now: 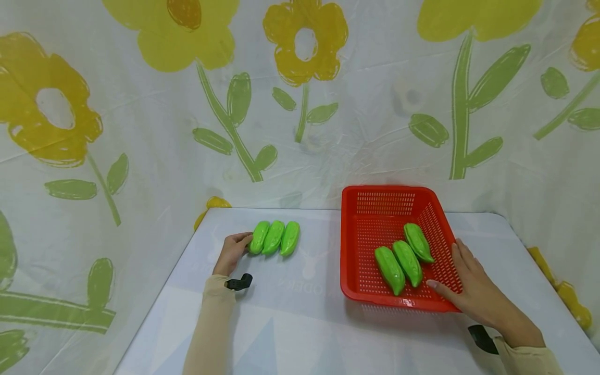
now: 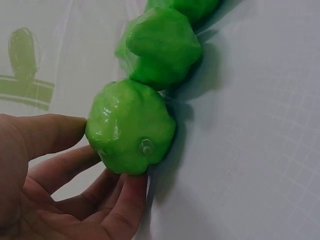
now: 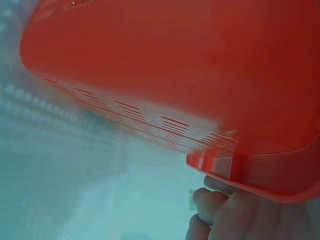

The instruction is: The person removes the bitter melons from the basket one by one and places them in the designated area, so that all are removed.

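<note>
- Left hand (image 1: 232,252) pinches a glossy, bright green, ridged, elongated vegetable-like piece (image 1: 259,237), its thumb on one side and fingers on another.
- That piece tapers towards its near end; the left wrist view shows lumpy lobes, shiny highlights and a small, pale stub on the end facing the camera.
- It lies just to the right of the hand, at the fingertips, the leftmost of three alike in a row at the far left of the white tabletop (image 1: 290,317).
- Its matching green neighbour (image 1: 274,238) touches it, and a third green piece (image 1: 290,238) lies close beside that one.
- Right hand (image 1: 485,297) is at the near right corner of a red, perforated plastic basket (image 1: 348,250), thumb over the rim; whether it grips or merely rests there, I cannot tell.
- Three similar green pieces (image 1: 408,263) lie inside the basket.
</note>
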Demonstrator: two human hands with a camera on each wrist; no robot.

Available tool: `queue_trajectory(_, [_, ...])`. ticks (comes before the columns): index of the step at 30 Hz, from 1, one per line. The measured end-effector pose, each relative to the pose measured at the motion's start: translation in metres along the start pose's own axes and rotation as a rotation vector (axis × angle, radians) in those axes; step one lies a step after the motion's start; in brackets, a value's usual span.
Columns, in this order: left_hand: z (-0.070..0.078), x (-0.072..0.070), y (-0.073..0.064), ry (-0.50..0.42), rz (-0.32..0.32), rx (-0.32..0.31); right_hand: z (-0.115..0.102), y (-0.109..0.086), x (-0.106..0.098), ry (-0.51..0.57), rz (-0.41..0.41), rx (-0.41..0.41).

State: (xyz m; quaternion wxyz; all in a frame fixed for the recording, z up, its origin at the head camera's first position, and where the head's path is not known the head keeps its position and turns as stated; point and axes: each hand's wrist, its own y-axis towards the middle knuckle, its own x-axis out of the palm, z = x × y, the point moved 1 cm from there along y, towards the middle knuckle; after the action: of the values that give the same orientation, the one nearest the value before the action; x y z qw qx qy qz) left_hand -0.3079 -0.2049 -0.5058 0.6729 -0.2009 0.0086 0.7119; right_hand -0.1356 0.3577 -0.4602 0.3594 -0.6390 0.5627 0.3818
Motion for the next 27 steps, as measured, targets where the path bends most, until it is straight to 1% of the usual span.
queue_trajectory(4, [0.001,-0.001,-0.001,0.003,-0.005,0.002,0.0,0.0,0.0,-0.002,0.001,0.002])
queue_trajectory(6, [0.002,-0.003,-0.001,0.03,0.008,0.011,0.0,0.0,0.0,-0.001,0.0,0.002])
queue_trajectory(8, [0.003,-0.006,-0.002,0.06,0.032,0.025,0.0,0.0,0.0,-0.001,-0.001,0.003])
queue_trajectory(10, [0.003,-0.01,-0.002,0.088,0.069,0.032,0.0,0.0,0.0,0.0,-0.002,0.003])
queue_trajectory(15, [0.008,-0.021,-0.004,0.089,0.143,0.048,0.001,0.001,0.0,-0.006,-0.001,0.001])
queue_trajectory(20, [0.021,-0.026,-0.013,0.076,0.161,0.082,0.001,0.001,-0.001,-0.006,0.007,-0.003])
queue_trajectory(27, [0.044,-0.021,-0.03,0.048,0.138,0.15,0.0,0.0,0.0,-0.003,0.006,-0.004])
